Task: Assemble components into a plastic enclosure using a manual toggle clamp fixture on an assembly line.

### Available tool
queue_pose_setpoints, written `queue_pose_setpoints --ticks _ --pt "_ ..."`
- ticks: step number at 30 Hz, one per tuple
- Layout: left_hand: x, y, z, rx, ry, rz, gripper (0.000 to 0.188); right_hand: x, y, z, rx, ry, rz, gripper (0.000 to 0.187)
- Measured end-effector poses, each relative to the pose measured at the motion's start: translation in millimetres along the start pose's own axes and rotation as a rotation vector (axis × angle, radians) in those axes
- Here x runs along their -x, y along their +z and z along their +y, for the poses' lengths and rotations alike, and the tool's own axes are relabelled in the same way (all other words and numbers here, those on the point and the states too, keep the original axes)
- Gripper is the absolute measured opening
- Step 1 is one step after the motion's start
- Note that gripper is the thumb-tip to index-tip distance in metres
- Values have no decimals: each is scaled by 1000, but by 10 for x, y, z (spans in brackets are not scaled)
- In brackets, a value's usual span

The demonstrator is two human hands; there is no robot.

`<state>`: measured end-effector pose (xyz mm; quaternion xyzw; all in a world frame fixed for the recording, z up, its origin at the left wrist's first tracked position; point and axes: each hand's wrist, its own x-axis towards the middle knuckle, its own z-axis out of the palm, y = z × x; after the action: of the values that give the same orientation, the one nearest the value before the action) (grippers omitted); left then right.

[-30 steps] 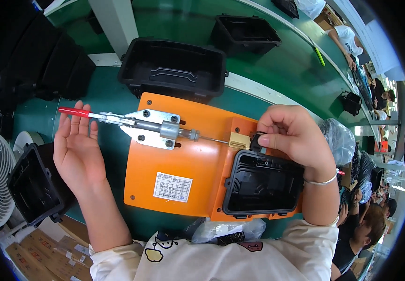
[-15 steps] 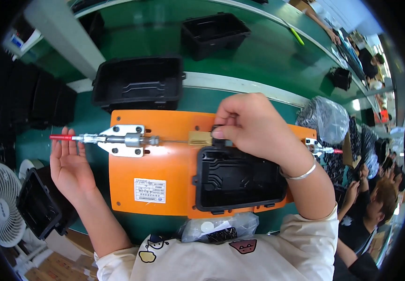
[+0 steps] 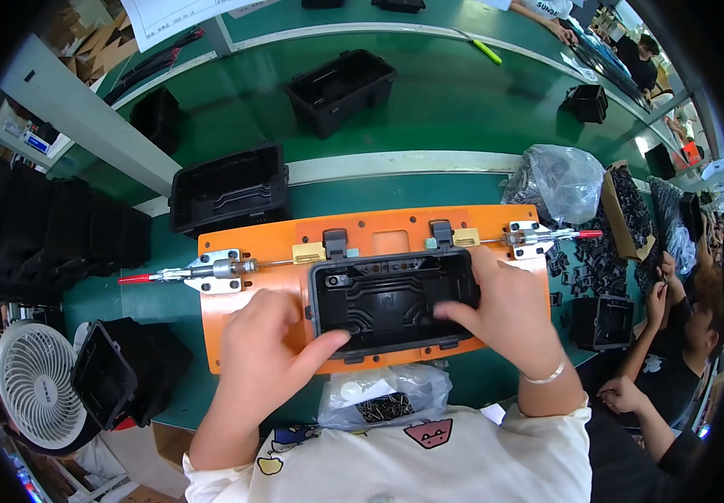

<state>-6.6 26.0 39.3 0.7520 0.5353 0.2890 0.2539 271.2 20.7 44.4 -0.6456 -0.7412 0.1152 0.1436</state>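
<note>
My left hand (image 3: 263, 342) grips the near left side of an open black plastic box (image 3: 391, 289), its thumb over the rim. At the box's right end, my right hand (image 3: 513, 308) holds the wall, with the thumb reaching inside. The box sits on an orange fixture board (image 3: 253, 323). Along its far edge stand a left black latch (image 3: 335, 243) and a right black latch (image 3: 441, 234), each beside a brass block. The left toggle clamp (image 3: 211, 270) and right toggle clamp (image 3: 538, 239), both red-handled, are mounted at the board's ends.
Behind the board stands another black box (image 3: 230, 189), and one (image 3: 341, 88) is farther back. A clear bag (image 3: 559, 180) and loose black parts (image 3: 584, 264) lie at right. A bag (image 3: 391, 394) of small parts lies nearest me. A white fan (image 3: 39, 386) stands at left.
My left hand has left the red clamp handle and come to the box's left side. My right hand has moved from the left latch to the box's right end. The whole view has shifted.
</note>
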Motion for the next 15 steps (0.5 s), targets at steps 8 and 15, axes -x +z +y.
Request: queue_pose_setpoints --ticks 8,15 --pt "-279 45 97 -372 -23 -147 26 -83 102 167 -147 -32 89 23" --pt "-231 82 92 -326 -74 -88 28 -62 188 216 -141 -55 127 20"
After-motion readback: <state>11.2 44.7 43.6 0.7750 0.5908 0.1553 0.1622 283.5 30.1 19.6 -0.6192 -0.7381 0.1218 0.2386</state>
